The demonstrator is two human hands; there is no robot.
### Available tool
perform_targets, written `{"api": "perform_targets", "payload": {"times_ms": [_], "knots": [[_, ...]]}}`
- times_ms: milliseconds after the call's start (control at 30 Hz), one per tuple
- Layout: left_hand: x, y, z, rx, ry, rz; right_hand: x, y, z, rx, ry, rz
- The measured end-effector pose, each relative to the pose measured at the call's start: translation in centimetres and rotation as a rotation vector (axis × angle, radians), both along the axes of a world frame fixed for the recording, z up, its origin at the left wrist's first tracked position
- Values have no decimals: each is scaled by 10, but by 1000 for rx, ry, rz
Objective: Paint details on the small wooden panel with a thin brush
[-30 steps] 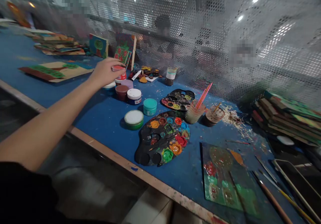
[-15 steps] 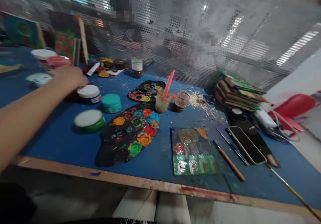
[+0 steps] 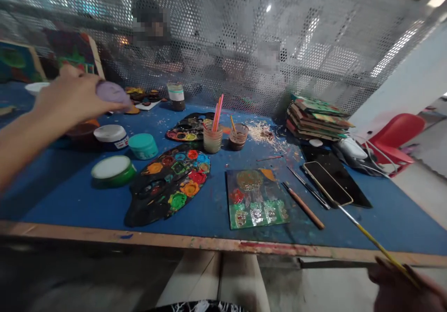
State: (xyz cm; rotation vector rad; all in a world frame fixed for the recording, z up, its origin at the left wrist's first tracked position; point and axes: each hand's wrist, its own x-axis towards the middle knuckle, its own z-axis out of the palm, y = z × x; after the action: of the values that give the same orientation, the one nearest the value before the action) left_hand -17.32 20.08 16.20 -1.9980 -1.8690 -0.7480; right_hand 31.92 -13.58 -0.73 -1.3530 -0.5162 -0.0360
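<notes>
My left hand (image 3: 68,95) is raised over the back left of the table, fingers closed round a purple round paint jar (image 3: 112,94), blurred by motion. Beneath it stand a reddish-orange jar (image 3: 82,128), a white-lidded jar (image 3: 111,137), a turquoise jar (image 3: 143,145) and a green jar (image 3: 113,170). At the lower right corner, my right hand (image 3: 405,281) grips the yellow handle of a paintbrush (image 3: 375,244), its tip pointing up toward the phone. A small painted board (image 3: 256,199) lies flat in front of me. Left of it rests a black palette (image 3: 167,186) with several wet colours.
A second palette (image 3: 190,126) lies behind cups (image 3: 213,139) holding brushes. Brush-like tools (image 3: 303,205), a phone (image 3: 328,181) and stacked painted boards (image 3: 317,118) are on the right. Wood shavings (image 3: 261,132) lie near a perforated metal screen (image 3: 223,42); people show behind it.
My left hand has lifted from among the jars with the purple jar. My right hand has come into view with the paintbrush. The view has shifted slightly right.
</notes>
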Motion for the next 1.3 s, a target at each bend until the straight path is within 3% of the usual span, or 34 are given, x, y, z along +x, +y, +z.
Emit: {"api": "perform_targets", "payload": {"times_ms": [67, 133, 233, 300, 367, 433, 533, 600, 667, 733, 833, 867, 967, 1033, 1100, 1200, 1233, 1300], "knots": [[43, -53, 9, 199, 213, -183, -40, 20, 15, 44, 91, 222], [84, -114, 4, 343, 391, -422, -88, 45, 32, 144, 163, 543], [126, -190, -25, 545, 631, -872, -155, 70, 48, 194, 409, 1079], [139, -217, -43, 616, 634, -1096, -188, 72, 53, 158, 636, 1206], [143, -224, -51, 642, 712, -1252, -209, 66, 56, 149, 828, 1214], [143, -220, -49, 700, 748, -1407, -218, 60, 59, 128, 948, 1249], [143, -207, -46, 600, 514, -1593, -218, 57, 62, 61, 966, 1344], [145, -202, -52, 388, 234, -1594, -214, 57, 63, 20, 925, 1400], [149, -204, -60, 239, 51, -1505, -209, 58, 64, -3, 870, 1427], [156, -210, -63, 178, 23, -1370, -205, 56, 65, 20, 816, 1363], [169, -222, -48, 194, 85, -1277, -199, 51, 68, 148, 779, 1183], [173, -225, -40, 300, 206, -1331, -197, 50, 70, 183, 775, 1142], [184, -231, -24, 698, 526, -1274, -192, 50, 75, 237, 726, 1042], [189, -233, -27, 775, 531, -1164, -191, 53, 79, 263, 617, 927], [196, -235, -38, 626, 334, -1062, -191, 60, 80, 359, 411, 682], [208, -235, -59, 8, -225, -896, -184, 77, 71, 631, -62, 197], [212, -234, -64, -254, -438, -858, -180, 83, 65, 698, -248, 112], [219, -227, -73, -705, -826, -924, -168, 95, 51, 738, -601, 108]]}}
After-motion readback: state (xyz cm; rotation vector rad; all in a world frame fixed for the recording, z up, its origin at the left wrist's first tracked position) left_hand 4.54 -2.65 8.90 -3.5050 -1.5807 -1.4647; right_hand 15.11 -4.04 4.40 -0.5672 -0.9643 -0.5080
